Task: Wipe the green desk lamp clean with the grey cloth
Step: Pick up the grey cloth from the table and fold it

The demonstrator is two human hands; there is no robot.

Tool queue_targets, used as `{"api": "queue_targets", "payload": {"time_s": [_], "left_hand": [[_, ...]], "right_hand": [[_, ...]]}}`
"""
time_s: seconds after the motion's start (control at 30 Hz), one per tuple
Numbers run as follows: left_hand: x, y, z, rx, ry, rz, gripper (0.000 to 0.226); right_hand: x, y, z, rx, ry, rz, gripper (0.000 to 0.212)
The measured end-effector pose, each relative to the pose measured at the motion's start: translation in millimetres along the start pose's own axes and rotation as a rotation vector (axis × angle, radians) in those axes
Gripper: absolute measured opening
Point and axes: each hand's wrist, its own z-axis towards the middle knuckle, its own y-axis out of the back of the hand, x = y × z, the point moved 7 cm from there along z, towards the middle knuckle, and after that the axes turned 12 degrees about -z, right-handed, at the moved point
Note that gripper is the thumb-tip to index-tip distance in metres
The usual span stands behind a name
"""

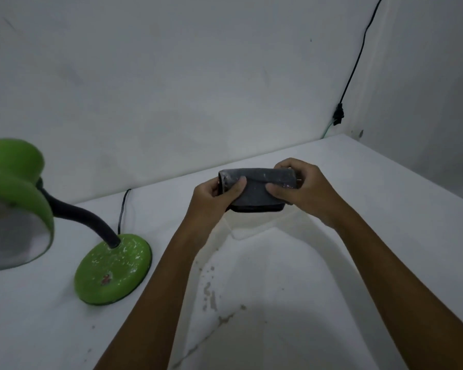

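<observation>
The green desk lamp stands at the left on a white table. Its round base (113, 268) is speckled with white marks, a black bendable neck (78, 214) rises from it, and the green shade (14, 188) reaches the left edge of the view. A folded grey cloth (254, 190) is held above the table's middle, well right of the lamp. My left hand (214, 198) grips its left end with the thumb on top. My right hand (305, 189) grips its right end.
The white table (358, 263) has stains and a crack near the front centre. A black cord (123, 209) runs from the lamp base to the wall. Another black cable (358, 54) hangs in the right corner. White walls close in behind and to the right.
</observation>
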Motion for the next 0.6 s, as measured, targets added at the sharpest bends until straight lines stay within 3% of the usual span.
{"api": "queue_targets", "payload": {"time_s": [0.1, 0.23, 0.33, 0.5, 0.6], "left_hand": [[-3.2, -2.4, -33.8, -0.031, 0.116, -0.325, 0.035], [-9.3, 8.5, -88.1, -0.039, 0.117, -0.414, 0.032], [-17.8, 36.4, -127.7, -0.067, 0.078, -0.272, 0.022], [-45.9, 92.8, -191.6, -0.070, -0.096, 0.278, 0.019], [-50.1, 118.9, -229.9, -0.051, -0.065, 0.368, 0.023]], "right_hand": [[17.8, -12.3, -24.5, 0.008, -0.077, 0.276, 0.030], [40.6, -33.8, -62.4, 0.032, -0.101, 0.321, 0.024], [58.8, -53.5, -88.1, 0.094, -0.110, 0.287, 0.026], [100.0, -110.1, -125.9, 0.257, -0.081, 0.240, 0.034], [122.2, -155.3, -145.0, 0.333, -0.101, 0.309, 0.032]]}}
